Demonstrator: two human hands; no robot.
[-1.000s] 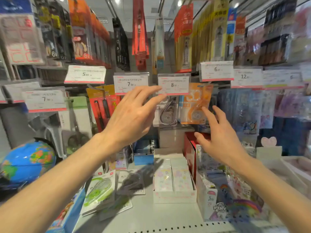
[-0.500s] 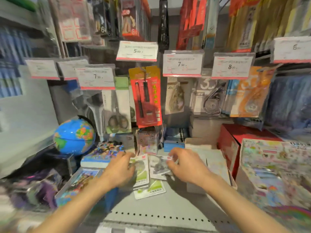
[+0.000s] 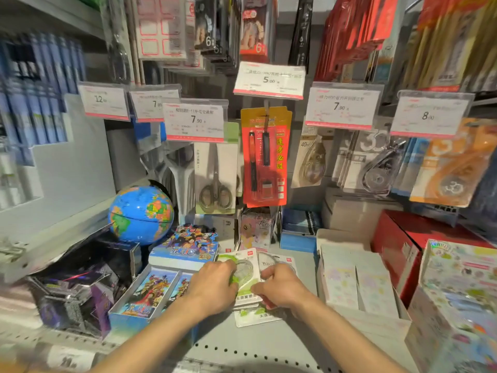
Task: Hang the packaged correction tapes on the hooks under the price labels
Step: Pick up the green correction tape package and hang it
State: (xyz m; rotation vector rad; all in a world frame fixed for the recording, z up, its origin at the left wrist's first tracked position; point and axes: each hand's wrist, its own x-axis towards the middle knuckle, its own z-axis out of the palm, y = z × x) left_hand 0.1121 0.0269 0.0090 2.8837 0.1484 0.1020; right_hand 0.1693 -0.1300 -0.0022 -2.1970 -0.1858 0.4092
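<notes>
my left hand (image 3: 212, 289) and right hand (image 3: 279, 288), down from the 12 o'clock labels a second ago, now grasp correction tape packs (image 3: 246, 275) on the shelf (image 3: 269, 343): pickup begun.

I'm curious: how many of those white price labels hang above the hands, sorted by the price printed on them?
12.00 label: 1
Labels starting with 7: 3 (one partly covered)
5.00 label: 1
8.00 label: 1
Total: 6
</notes>
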